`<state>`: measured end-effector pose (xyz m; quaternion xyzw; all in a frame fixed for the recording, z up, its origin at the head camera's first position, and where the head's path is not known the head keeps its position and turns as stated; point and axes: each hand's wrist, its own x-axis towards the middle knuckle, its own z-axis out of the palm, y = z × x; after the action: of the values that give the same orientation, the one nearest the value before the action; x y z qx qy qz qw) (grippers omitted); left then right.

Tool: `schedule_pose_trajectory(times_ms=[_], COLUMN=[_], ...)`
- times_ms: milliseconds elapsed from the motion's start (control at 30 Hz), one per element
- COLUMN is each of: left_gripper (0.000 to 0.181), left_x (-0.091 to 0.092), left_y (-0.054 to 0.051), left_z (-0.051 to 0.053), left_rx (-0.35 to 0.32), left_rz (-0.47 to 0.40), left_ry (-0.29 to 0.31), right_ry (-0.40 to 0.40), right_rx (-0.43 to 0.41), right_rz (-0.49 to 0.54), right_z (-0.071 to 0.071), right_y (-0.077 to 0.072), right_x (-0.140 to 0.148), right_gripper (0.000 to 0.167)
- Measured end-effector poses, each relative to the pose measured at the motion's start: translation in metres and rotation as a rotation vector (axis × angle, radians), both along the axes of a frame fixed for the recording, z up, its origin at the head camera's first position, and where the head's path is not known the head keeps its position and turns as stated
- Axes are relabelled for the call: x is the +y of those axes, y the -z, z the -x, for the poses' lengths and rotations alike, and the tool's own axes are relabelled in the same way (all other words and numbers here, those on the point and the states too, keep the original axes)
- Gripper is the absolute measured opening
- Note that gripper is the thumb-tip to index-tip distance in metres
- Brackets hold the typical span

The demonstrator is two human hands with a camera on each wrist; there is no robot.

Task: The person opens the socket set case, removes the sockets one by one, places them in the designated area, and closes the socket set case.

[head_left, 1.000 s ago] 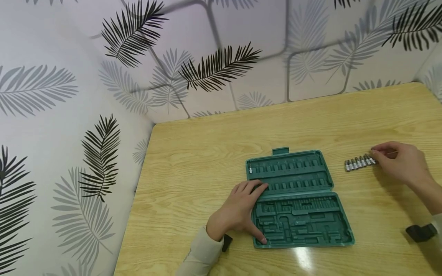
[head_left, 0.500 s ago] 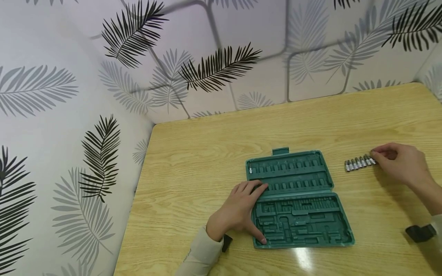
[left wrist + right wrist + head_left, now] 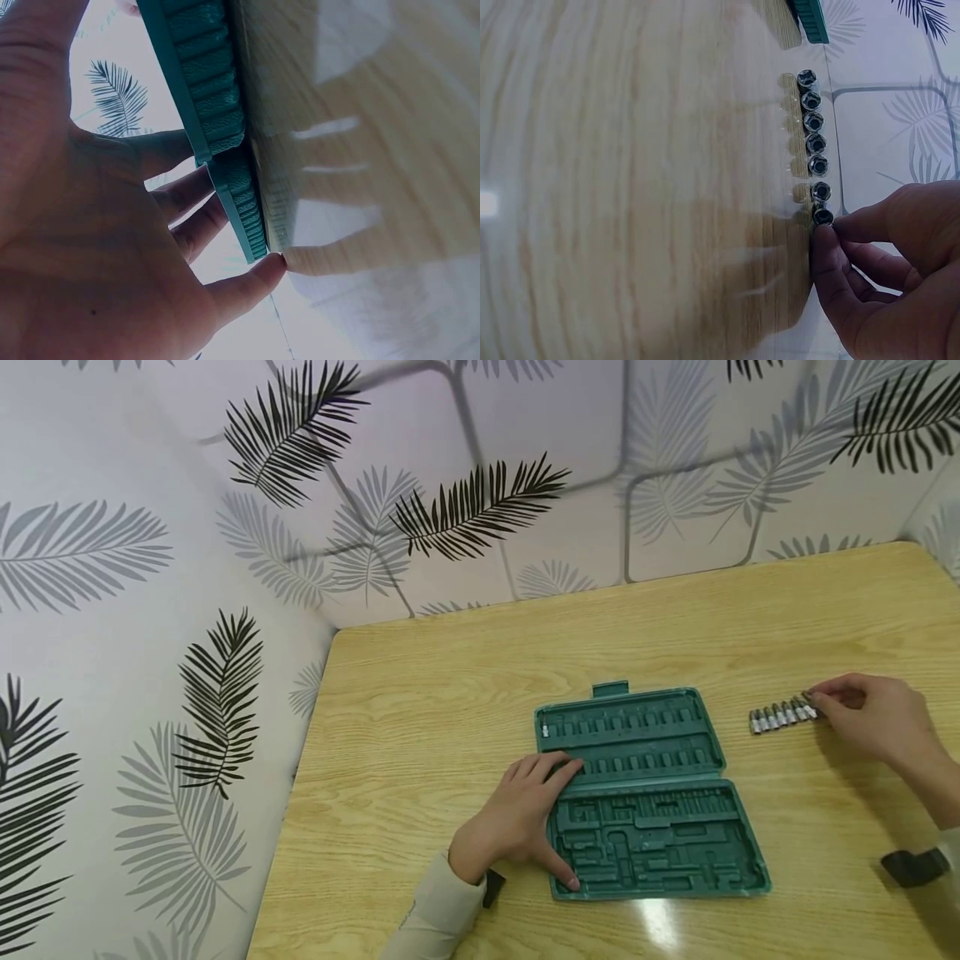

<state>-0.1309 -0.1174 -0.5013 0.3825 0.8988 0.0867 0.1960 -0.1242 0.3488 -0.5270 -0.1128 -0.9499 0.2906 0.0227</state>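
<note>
A green plastic tool case (image 3: 652, 777) lies unfolded on the wooden table. My left hand (image 3: 517, 814) rests on its left side, fingers spread, with the thumb near the bottom corner. In the left wrist view, the left hand (image 3: 112, 240) spans the edges of both case halves. To the right of the case, several silver bit sockets (image 3: 780, 713) lie side by side in a row. My right hand (image 3: 877, 714) pinches the bit socket (image 3: 823, 217) at the row's right end between thumb and fingers. The right palm is turned partly out of sight.
One small bit socket (image 3: 545, 729) sits in the top-left slot of the case; the other visible slots hold nothing. A latch tab (image 3: 611, 688) sticks out from the case's far edge. The patterned wall (image 3: 480, 485) stands behind the table (image 3: 420, 693).
My right hand has shifted very slightly, and the end bit socket shows a little more beside its fingertips. My left hand and the case stay in place.
</note>
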Motion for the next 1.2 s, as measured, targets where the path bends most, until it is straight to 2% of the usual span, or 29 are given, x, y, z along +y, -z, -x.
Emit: schedule_pose_trajectory(times_ms=[800,1033,1200], left_gripper=[0.147,0.147,0.146], left_x=[-0.001,0.000,-0.001], left_y=[0.003,0.003,0.001], left_z=[0.000,0.000,-0.001], left_rx=[0.017,0.019,0.003], left_rz=[-0.021,-0.018,-0.017], left_ry=[-0.001,-0.002,-0.006], right_ry=[0.039,0.027,0.008], right_rx=[0.001,0.054,0.091], right_rz=[0.054,0.060,0.078], right_z=[-0.003,-0.001,0.002], right_y=[0.000,-0.008,-0.018], right_x=[-0.002,-0.004,-0.016], right_gripper=[0.041,0.040,0.039])
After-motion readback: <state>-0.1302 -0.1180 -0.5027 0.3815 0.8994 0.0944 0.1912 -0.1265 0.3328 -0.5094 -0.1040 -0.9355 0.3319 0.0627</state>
